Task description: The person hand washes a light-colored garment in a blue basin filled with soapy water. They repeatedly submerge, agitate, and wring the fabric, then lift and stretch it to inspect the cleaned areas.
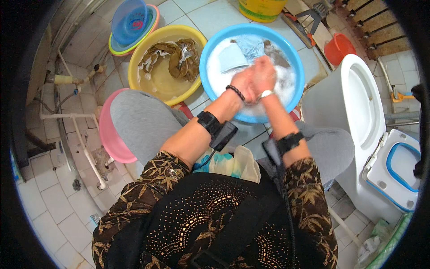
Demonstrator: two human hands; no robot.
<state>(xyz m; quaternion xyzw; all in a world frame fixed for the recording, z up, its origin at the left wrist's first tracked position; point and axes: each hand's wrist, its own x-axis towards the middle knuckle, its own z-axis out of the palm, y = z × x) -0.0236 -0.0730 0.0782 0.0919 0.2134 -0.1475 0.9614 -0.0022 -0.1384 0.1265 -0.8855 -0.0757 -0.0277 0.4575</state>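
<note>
A person in a black top (197,219) with gold-patterned sleeves (143,188), knees apart in grey trousers (136,121), bends over laundry on a tiled floor (56,193). A pink basin (109,130) sits beside the left knee. The left hand (243,85), wearing a dark beaded bracelet (235,92), and the right hand (264,74), with a pale band (265,94) at its wrist, are pressed close together above the near half of a blue basin (206,83). Both are blurred; whether they grip anything cannot be told. White suds fill the basin, and a pale blue cloth (233,58) lies in them toward the far rim, a darker grey cloth (275,54) to its right. Just left, a yellow basin (132,71) holds an olive-brown garment (181,65) in cloudy water. A white toilet (326,98) stands at right. Farther off are stacked basins (130,27), a red bucket (339,49) and, at the floor's far edge, a yellow bucket (262,9).
</note>
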